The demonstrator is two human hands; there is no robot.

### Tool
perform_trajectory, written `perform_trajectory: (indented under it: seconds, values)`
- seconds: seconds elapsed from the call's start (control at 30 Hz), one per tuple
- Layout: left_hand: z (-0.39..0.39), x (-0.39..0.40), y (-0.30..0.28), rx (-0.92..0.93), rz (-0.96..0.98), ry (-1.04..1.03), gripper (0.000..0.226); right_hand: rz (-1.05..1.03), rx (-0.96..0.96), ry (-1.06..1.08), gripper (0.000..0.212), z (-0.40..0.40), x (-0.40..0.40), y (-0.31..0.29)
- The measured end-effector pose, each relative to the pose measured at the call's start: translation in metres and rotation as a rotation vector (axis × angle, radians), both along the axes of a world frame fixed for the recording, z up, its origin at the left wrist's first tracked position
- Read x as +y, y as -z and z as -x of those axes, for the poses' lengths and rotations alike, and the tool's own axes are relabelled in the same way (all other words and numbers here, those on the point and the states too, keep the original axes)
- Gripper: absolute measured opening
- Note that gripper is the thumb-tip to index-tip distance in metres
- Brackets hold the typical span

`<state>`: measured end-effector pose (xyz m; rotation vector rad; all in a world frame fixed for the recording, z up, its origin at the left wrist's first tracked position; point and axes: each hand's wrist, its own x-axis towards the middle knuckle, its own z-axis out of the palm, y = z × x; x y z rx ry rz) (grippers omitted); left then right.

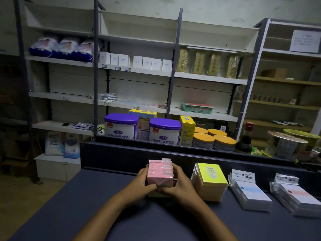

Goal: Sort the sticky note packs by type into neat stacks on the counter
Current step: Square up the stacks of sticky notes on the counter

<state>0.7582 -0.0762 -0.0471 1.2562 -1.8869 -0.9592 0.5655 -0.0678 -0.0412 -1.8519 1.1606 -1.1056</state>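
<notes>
Nearest: both forearms reach in over the dark blue counter top. Left hand and right hand clamp opposite sides of the pink sticky note pack stack, mid-counter, far from the near edge, fingers curled around it. Packs look light, paper-stiff, in slick clear wrap, so layers could slide; squeezing the long sides low down seems safest. Right of it, just beside: yellow sticky note pack stack, top label reads "2207". Further right: white-and-blue pack stack, header card with small unreadable print, then white-and-pink pack stack at far right. Behind the counter, purple-lidded white tubs carry Chinese lettering.
</notes>
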Motion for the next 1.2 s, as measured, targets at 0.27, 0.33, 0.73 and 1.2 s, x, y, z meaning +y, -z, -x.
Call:
perform_trajectory:
  seconds: [0.27,0.33,0.73,1.2]
  values:
    - [-0.023,0.000,-0.017,0.147,0.017,0.135,0.123,0.180,0.202,0.043,0.087,0.004,0.006,-0.026]
    - [-0.025,0.001,-0.019,0.092,0.082,0.157,0.121,0.223,0.325,0.018,0.088,0.005,0.008,-0.029]
    - [-0.027,-0.014,-0.003,0.324,0.082,0.021,0.084,0.078,0.021,0.032,0.099,0.001,0.018,-0.030]
    - [-0.013,-0.002,0.007,0.059,0.002,0.107,0.090,-0.001,0.090,-0.137,0.075,-0.011,0.006,0.008]
